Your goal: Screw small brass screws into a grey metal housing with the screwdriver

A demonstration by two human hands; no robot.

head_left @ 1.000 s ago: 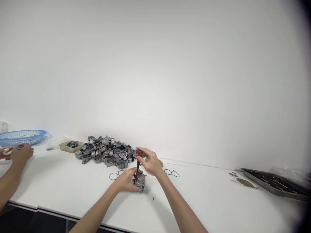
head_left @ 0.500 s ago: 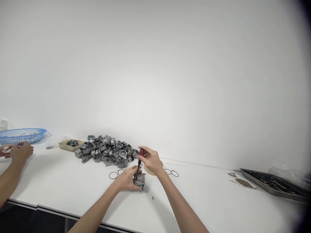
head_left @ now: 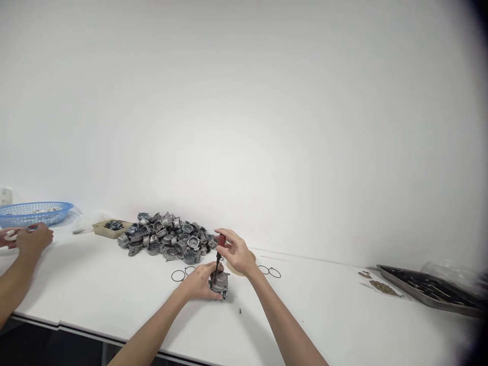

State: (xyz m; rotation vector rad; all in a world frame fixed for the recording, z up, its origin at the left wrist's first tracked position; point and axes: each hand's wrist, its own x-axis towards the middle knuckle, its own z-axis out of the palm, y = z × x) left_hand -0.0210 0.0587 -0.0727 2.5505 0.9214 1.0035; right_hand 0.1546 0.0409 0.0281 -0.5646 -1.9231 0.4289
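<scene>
My left hand [head_left: 201, 282] is closed around the near-left side of a grey cast-metal housing [head_left: 221, 280] that rests on the white table. In my right hand [head_left: 238, 252] is a screwdriver with a red handle [head_left: 221, 240] and a black shaft [head_left: 217, 267], gripped by the fingertips. The shaft points down, slightly tilted, and its tip meets the housing near my left fingers; the tip itself is hard to see. A small screw [head_left: 240, 311] lies on the table just right of the housing. Black rubber rings [head_left: 178, 275] lie to the left, and more rings [head_left: 274, 272] to the right.
Behind my hands is a heap of grey metal housings [head_left: 168, 236]. Beside it stand a beige tray [head_left: 109, 233] and a blue basket [head_left: 61, 216]. A co-worker's hands [head_left: 34, 239] work at far left. A tape roll [head_left: 251, 264], brass parts [head_left: 384, 288] and a dark tray [head_left: 419, 300] are rightward.
Both hands hold nearly the same pose. The fingers of my right hand have shifted slightly around the red handle, and the housing has moved a touch to the right.
</scene>
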